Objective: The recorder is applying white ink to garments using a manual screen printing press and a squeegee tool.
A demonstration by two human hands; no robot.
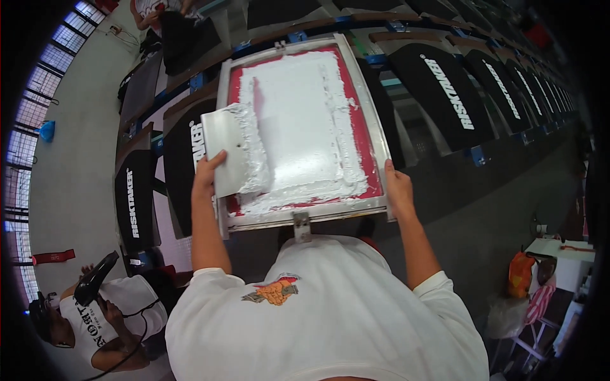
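A silk-screen frame point(363, 89) with metal sides and red mesh is in front of me, thick white ink point(298, 114) spread over its middle and heaped along the edges. My left hand point(204, 173) is closed on a flat pale squeegee point(223, 143) at the frame's left side, its thumb on top. White ink clings to the squeegee's right edge. Whether the left fingers also touch the frame is hidden. My right hand point(399, 188) grips the frame's right side near its lower corner. At the near edge, a metal bracket point(302, 227) sticks out toward my shirt.
Black fabric panels with white lettering point(445, 92) lie on boards in rows right and left. At lower left a person holds a black hair dryer point(95, 278) with a cord; another person point(152, 14) stands at upper left. A white table point(559, 249) with bags stands at right.
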